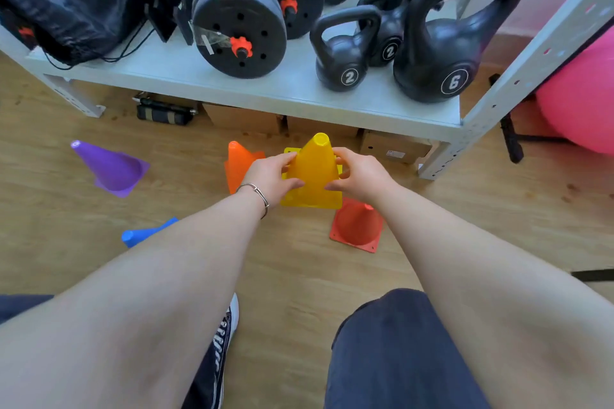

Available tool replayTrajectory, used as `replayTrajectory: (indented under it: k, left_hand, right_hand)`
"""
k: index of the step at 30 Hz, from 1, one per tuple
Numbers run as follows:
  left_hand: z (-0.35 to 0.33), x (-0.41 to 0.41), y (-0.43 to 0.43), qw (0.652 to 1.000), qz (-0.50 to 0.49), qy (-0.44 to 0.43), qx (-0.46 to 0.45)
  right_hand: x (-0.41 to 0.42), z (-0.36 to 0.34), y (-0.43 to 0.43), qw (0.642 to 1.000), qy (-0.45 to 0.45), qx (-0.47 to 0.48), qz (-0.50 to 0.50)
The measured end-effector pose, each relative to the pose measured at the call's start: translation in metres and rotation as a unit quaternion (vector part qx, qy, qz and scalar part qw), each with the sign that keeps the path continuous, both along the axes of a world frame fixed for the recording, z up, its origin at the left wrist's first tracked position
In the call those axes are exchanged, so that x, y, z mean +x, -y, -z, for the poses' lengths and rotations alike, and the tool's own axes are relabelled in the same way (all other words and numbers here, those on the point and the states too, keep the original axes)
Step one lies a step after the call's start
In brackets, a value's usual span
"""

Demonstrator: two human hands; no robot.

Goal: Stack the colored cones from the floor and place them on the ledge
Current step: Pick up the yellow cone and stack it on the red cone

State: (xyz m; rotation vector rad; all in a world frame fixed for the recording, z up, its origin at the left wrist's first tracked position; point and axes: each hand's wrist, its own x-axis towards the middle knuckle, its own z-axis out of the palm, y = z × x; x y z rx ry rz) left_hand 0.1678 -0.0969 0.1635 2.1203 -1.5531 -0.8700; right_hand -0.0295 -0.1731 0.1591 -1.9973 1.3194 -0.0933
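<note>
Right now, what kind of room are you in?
Probably a home gym or exercise storage corner: kettlebells and dumbbells sit on a metal shelf, and training cones dot the floor.

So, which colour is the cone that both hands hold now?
Yellow cone, seen best in the head view, the only one.

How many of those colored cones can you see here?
5, maybe more. A yellow cone held in both hands, with a second yellow base edge behind it; orange behind the left hand; red-orange below the right hand; purple far left; blue partly hidden.
</note>
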Motion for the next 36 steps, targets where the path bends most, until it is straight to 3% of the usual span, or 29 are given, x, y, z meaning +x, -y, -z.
replayTrajectory:
  k: [6,14,26,36]
  left_hand:
    - [-0.001,-0.035,0.028,0.999,0.052,-0.002,-0.006]
    - [0.05,-0.075,0.043,0.993,0.116,-0.019,0.024]
    - [0.155,-0.081,0.041,0.985,0.148,-0.037,0.082]
    - [0.185,-0.091,0.043,0.982,0.158,-0.026,0.101]
  right_hand:
    - [-0.039,-0.007,0.013,0.999,-0.039,-0.016,0.017]
    - [-0.085,0.034,0.003,0.995,-0.074,0.006,0.06]
    - [-0.094,0.126,-0.017,0.99,-0.123,0.032,0.062]
    - [-0.097,0.151,-0.021,0.988,-0.134,0.049,0.063]
